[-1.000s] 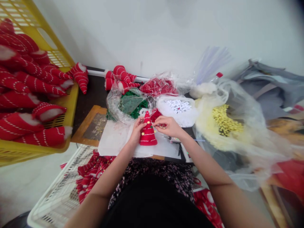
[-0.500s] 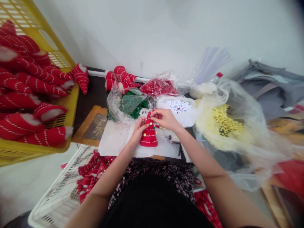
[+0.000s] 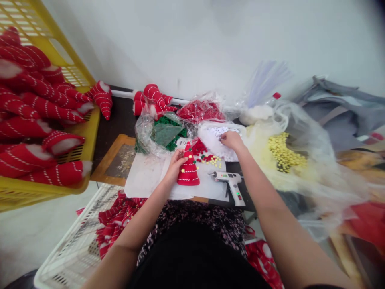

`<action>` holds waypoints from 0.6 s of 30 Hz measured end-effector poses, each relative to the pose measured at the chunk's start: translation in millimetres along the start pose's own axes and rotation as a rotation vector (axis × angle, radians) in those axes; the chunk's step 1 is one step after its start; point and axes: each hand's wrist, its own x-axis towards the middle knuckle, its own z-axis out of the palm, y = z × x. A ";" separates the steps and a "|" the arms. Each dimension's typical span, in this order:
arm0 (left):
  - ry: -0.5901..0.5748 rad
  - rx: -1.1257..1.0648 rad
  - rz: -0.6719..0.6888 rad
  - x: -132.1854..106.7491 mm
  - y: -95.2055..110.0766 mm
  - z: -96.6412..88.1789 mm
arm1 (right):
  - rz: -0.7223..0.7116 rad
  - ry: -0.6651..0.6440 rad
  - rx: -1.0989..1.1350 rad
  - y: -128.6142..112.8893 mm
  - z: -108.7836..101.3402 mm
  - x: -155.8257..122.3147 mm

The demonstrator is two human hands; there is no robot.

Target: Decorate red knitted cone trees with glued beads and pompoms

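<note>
A small red cone with white stripes and yellow dots point(image 3: 188, 170) stands upright on a white sheet point(image 3: 144, 176). My left hand point(image 3: 175, 162) grips its left side, fingers curled near the tip. My right hand point(image 3: 231, 140) reaches into the bag of white beads point(image 3: 216, 140), fingers bent down among them; whether anything is pinched is hidden. Loose yellow and red beads point(image 3: 209, 159) lie on the sheet right of the cone. A white glue gun point(image 3: 230, 182) lies near the sheet's right edge.
Bags of green pieces point(image 3: 164, 132), red pieces point(image 3: 200, 109) and yellow beads point(image 3: 284, 154) ring the far side. A yellow crate point(image 3: 75, 132) of striped red cones sits at left, a white basket point(image 3: 72, 249) below. Grey cloth point(image 3: 345, 108) lies far right.
My right hand has left the cone's tip and moved right and away into the bag of white beads, uncovering the glue gun. My left hand still holds the cone.
</note>
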 end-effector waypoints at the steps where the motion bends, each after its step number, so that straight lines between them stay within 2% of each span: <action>1: 0.001 -0.001 0.000 0.2 -0.2 -0.1 | -0.001 -0.021 -0.009 3.7 3.1 0.9; 5: 0.005 -0.001 0.002 0.3 -1.0 -1.2 | 0.005 -0.030 -0.032 6.5 10.1 -2.7; 9: 0.004 -0.004 -0.006 -0.3 -1.0 -1.8 | 0.003 0.088 -0.018 -1.2 6.3 -14.4; 10: 0.002 0.000 -0.006 -0.4 -1.0 -1.8 | -0.058 0.119 0.022 -5.2 5.6 -19.0; 12: 0.001 0.013 -0.003 -0.4 -0.8 -1.6 | -0.287 0.110 0.152 -15.9 6.5 -30.2; 15: 0.006 0.020 -0.003 -0.3 -0.4 -1.2 | -0.660 -0.087 0.279 -36.4 14.0 -47.4; 18: 0.012 0.013 -0.003 -0.5 0.7 -0.6 | -0.768 -0.213 0.191 -53.8 24.3 -57.3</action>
